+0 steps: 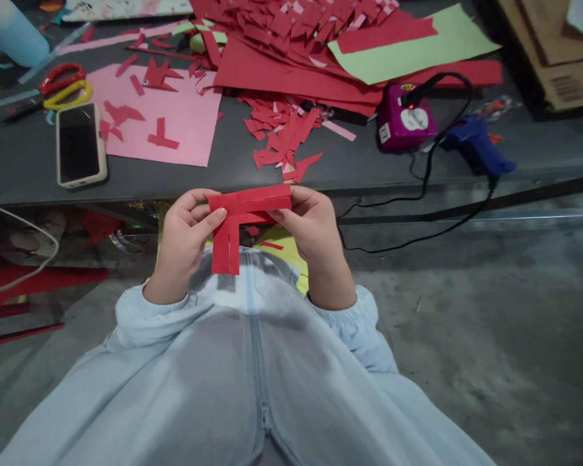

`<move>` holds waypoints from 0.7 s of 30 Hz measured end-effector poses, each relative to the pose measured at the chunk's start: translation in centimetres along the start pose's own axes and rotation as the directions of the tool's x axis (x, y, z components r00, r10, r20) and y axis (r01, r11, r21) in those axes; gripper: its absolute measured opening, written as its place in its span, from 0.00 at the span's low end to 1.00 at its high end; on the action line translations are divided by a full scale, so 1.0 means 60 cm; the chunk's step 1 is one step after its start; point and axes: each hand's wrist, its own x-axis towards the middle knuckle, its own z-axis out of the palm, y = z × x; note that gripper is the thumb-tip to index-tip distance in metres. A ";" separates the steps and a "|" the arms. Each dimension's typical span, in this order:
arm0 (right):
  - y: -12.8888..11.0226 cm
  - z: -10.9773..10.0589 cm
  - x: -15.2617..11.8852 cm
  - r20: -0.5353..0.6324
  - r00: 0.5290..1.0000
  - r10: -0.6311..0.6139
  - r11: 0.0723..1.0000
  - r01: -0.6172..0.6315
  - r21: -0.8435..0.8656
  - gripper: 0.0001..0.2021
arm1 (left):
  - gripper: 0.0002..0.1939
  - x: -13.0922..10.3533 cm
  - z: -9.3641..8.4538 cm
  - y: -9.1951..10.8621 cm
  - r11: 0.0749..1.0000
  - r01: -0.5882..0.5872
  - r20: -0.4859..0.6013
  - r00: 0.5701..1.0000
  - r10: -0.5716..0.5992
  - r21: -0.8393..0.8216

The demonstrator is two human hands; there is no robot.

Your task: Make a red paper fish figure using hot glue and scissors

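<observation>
A folded red paper piece point(247, 204) is held between both hands in front of the table edge, with one strip lying across and a shorter part hanging down on its left. My left hand point(187, 236) pinches its left end, thumb on top. At the right end, my right hand point(315, 226) grips the strip between thumb and fingers. Just beyond the paper, small red paper scraps point(289, 145) lie in a loose heap on the dark table point(170, 178).
A phone point(79, 144), scissors point(68, 90) and pink paper point(194, 136) lie on the left. Red sheets point(291, 71) are piled at the back. On the right are a purple power box point(403, 123), a blue glue gun point(479, 145), black cables and cardboard point(563, 58).
</observation>
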 end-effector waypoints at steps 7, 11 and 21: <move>0.008 -0.025 0.002 -0.116 0.993 0.021 0.997 -0.029 -0.068 0.13 | 0.20 0.004 -0.011 -0.008 0.994 -0.087 -0.028 0.996 0.089 0.068; 0.014 -0.056 0.005 -0.231 0.973 -0.020 0.990 -0.013 -0.139 0.09 | 0.20 0.007 -0.018 -0.008 0.988 -0.120 -0.036 0.992 0.124 0.102; 0.047 -0.040 -0.011 -0.004 0.981 0.194 0.973 -0.193 -0.129 0.11 | 0.19 0.011 -0.017 -0.012 0.985 -0.139 -0.040 0.989 0.143 0.100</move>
